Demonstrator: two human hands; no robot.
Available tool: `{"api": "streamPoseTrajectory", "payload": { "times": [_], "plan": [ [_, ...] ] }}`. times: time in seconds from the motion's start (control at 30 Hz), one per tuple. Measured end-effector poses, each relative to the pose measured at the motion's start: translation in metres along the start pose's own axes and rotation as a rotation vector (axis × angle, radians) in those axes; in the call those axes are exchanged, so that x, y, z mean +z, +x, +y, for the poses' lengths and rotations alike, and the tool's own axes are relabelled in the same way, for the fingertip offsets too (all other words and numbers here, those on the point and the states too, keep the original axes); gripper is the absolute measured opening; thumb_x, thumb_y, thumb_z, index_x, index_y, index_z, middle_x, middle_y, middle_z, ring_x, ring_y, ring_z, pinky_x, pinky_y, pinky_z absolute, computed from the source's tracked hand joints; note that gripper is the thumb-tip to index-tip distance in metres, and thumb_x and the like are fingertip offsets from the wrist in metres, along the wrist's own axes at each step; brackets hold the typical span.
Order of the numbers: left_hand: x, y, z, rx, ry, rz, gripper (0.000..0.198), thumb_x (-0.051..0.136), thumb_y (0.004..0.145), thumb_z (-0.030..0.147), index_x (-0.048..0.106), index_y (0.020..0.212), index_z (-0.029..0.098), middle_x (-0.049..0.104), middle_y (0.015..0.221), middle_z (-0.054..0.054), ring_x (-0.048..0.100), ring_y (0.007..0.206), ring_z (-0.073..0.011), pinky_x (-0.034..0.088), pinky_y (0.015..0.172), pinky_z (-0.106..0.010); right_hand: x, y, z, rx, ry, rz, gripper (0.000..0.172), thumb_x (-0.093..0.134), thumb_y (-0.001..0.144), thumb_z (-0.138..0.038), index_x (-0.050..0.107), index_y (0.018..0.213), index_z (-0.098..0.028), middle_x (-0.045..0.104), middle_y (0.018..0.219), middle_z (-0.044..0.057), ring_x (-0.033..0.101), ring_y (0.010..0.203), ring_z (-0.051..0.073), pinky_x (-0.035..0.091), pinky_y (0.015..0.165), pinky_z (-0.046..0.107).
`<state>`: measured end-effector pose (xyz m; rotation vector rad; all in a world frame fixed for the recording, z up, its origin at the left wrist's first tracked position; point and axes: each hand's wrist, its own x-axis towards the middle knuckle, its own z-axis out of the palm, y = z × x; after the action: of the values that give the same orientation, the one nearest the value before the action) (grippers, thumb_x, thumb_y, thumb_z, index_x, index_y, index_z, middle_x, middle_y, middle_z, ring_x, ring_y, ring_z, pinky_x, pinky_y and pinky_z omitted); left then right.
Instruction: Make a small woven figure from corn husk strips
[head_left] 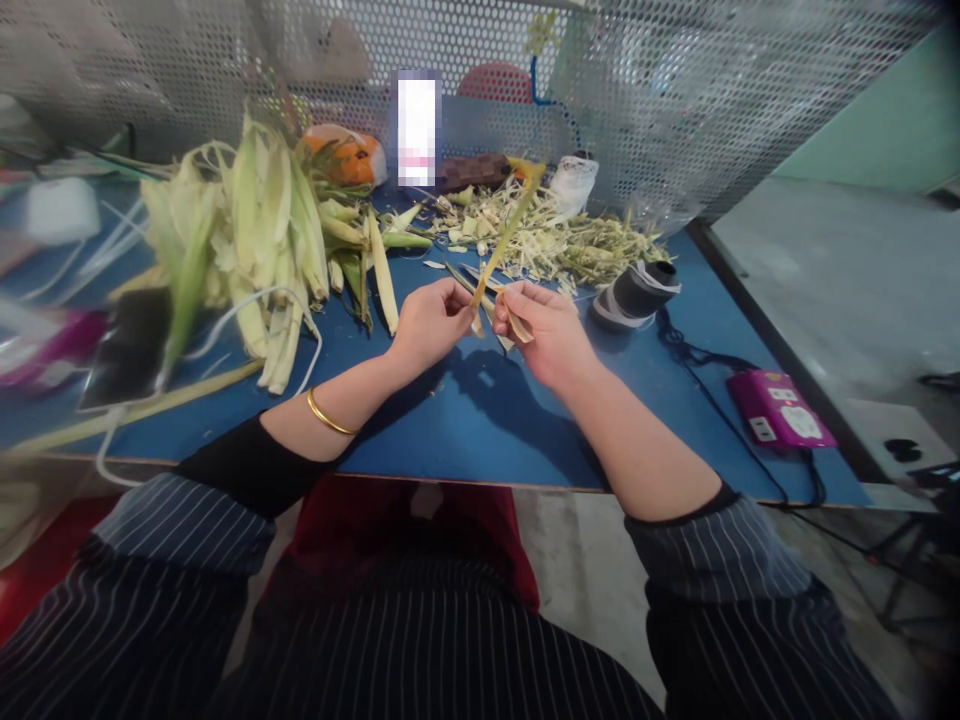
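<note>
My left hand [431, 322] and my right hand [547, 330] are raised just above the blue table [480, 420], both pinched on a long yellow-green husk strip [506, 235] that rises away from me. A short pale piece of the strip curls down from my right fingers. A gold bangle [327, 414] sits on my left wrist. A heap of pale green corn husks [259, 235] lies to the left of my hands.
Shredded husk scraps [570, 245] cover the far table. A black roll [637, 292] lies to the right, with a pink device [780, 408] on a black cable near the right edge. A phone [127, 345] with a white cable lies at left. A perforated metal screen [675, 90] backs the table.
</note>
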<state>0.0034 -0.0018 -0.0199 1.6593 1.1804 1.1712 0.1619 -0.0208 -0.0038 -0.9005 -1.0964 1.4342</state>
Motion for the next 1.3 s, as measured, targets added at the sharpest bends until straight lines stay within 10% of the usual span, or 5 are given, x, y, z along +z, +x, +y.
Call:
{"api": "streamPoseTrajectory", "payload": {
  "times": [0.43, 0.83, 1.3],
  "plan": [
    [0.003, -0.001, 0.011, -0.096, -0.33, 0.047, 0.018, 0.071, 0.072, 0.028, 0.059, 0.068, 0.015, 0.062, 0.064, 0.0, 0.058, 0.061, -0.0094, 0.049, 0.06, -0.022, 0.007, -0.003, 0.008, -0.017, -0.331, 0.021, 0.032, 0.07, 0.075, -0.043, 0.055, 0.061, -0.018, 0.056, 0.052, -0.003, 0.05, 0.045, 0.007, 0.039, 0.045, 0.021],
    [0.001, -0.001, 0.012, -0.246, -0.521, -0.047, 0.019, 0.072, 0.074, 0.028, 0.061, 0.068, 0.014, 0.062, 0.066, 0.0, 0.057, 0.057, -0.0076, 0.051, 0.062, -0.025, -0.004, 0.001, -0.005, 0.053, -0.019, -0.074, 0.016, 0.068, 0.07, -0.024, 0.056, 0.062, -0.017, 0.054, 0.054, -0.002, 0.049, 0.048, 0.008, 0.044, 0.051, 0.024],
    [0.0, -0.001, 0.011, -0.381, -0.447, -0.11, 0.016, 0.072, 0.075, 0.023, 0.063, 0.063, 0.016, 0.062, 0.062, -0.001, 0.057, 0.054, -0.0092, 0.045, 0.054, -0.025, -0.006, -0.001, -0.02, -0.04, -0.038, 0.002, 0.029, 0.067, 0.075, -0.042, 0.049, 0.067, -0.021, 0.068, 0.089, 0.004, 0.067, 0.091, 0.019, 0.054, 0.077, 0.033]
  ]
}}
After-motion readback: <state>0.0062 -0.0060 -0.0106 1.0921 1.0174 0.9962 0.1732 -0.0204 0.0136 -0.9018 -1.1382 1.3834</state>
